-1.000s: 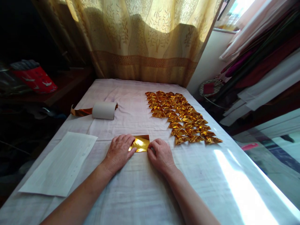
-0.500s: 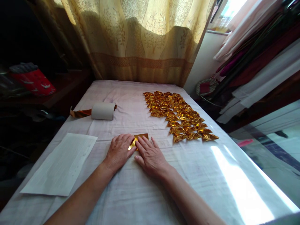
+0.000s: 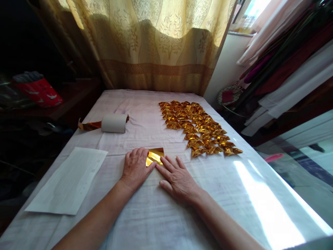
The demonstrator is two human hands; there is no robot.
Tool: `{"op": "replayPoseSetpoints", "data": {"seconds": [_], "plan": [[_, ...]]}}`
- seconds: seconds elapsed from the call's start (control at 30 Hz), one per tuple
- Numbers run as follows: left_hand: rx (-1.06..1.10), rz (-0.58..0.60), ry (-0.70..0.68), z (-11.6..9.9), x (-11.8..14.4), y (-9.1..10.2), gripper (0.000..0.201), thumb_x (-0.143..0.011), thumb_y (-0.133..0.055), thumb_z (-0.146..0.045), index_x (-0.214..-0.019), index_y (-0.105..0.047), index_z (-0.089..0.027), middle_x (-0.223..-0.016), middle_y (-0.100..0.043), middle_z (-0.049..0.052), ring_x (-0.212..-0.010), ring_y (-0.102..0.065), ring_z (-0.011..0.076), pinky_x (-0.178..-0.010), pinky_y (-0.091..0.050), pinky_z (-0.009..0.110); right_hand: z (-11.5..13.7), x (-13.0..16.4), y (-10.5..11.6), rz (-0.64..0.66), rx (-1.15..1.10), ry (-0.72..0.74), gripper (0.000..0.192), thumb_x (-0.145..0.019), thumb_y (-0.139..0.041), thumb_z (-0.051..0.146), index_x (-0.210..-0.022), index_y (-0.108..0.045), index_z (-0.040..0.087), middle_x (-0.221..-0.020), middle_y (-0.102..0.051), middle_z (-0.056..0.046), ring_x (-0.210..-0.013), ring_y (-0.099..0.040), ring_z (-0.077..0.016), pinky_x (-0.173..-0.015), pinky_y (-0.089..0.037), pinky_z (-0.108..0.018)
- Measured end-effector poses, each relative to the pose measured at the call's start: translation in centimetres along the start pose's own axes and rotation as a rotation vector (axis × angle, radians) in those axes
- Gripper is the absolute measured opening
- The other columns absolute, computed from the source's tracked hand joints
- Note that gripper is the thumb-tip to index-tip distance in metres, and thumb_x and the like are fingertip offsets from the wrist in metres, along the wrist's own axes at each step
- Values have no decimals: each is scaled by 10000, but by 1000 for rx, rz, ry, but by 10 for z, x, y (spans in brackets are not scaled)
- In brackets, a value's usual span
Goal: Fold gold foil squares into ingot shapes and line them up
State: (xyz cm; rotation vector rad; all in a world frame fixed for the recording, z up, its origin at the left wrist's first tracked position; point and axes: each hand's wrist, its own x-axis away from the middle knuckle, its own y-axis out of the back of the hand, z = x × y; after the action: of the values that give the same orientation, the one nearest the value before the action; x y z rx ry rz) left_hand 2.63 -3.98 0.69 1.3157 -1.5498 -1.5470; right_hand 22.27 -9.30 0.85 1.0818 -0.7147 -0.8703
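A small shiny sheet of gold foil paper lies on the cloth-covered table between my hands. My left hand rests flat over its left side, the thumb along the near edge. My right hand lies with fingers stretched and spread, its fingertips at the sheet's near right corner. Part of the foil is hidden under my left hand. Beyond, to the right, several folded gold foil pieces sit in close rows.
At the left stands a grey-white roll with a foil strip trailing from it. Nearer, a white paper sheet lies flat on the bedsheet-like cover. A curtain hangs behind the table; clothes hang at the right.
My right hand has slid right and toward me across the foil, so more of the sheet shows. My left hand has shifted slightly right.
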Motion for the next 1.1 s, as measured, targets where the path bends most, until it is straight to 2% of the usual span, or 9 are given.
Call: {"op": "replayPoseSetpoints", "data": {"seconds": [0.13,0.37,0.5,0.7,0.83,0.97,1.1], "plan": [[54,24,12,5,4,-1,308,-878,-625,-371,-1136,-582,-209,-1219,-644,101,-1155,-548,293,-991,-388,460,0,1,-3,-17,8,7,567,-998,-440,511,-1515,-374,287,-1610,-263,-83,-1500,-205,-284,-1199,-108,-600],[209,168,-144,51,8,-4,403,-936,-466,-283,-1331,-539,-252,-1408,-581,58,-1314,-481,226,-1087,-360,432,-3,1,-5,1,12,9,554,-1005,-419,515,-1506,-393,279,-1609,-265,-81,-1500,-203,-284,-1201,-95,-601],[215,241,-218,67,5,-5,439,-942,-438,-292,-1372,-528,-283,-1450,-551,35,-1334,-469,217,-1102,-360,416,-4,0,-5,15,4,5,551,-1012,-388,525,-1510,-384,288,-1610,-261,-70,-1502,-200,-277,-1204,-87,-593],[216,247,-207,68,3,-3,473,-918,-458,-284,-1389,-509,-275,-1448,-551,48,-1326,-483,232,-1113,-350,442,-5,3,-10,-77,33,-48,577,-1022,-362,504,-1513,-381,202,-1605,-259,-83,-1503,-198,-268,-1213,-65,-585],[230,240,-175,66,3,-2,573,-896,-480,-295,-1462,-414,-233,-1463,-531,87,-1329,-486,251,-1115,-346,467,12,-9,-11,-144,58,-17,611,-1018,-368,504,-1507,-381,139,-1608,-226,-107,-1510,-170,-267,-1216,12,-578],[240,226,-169,66,4,-1,620,-896,-487,-325,-1489,-367,-190,-1454,-539,113,-1325,-494,255,-1117,-352,452,36,-27,-11,-99,-1,54,607,-1021,-367,498,-1522,-353,155,-1585,-311,-84,-1496,-226,-242,-1232,-44,-533],[241,228,-163,67,5,-3,633,-885,-486,-302,-1495,-358,-189,-1463,-532,107,-1331,-490,246,-1113,-359,437,33,-22,-12,-63,-5,25,592,-1015,-394,496,-1517,-368,184,-1580,-320,-85,-1483,-265,-246,-1226,-104,-539]]}}
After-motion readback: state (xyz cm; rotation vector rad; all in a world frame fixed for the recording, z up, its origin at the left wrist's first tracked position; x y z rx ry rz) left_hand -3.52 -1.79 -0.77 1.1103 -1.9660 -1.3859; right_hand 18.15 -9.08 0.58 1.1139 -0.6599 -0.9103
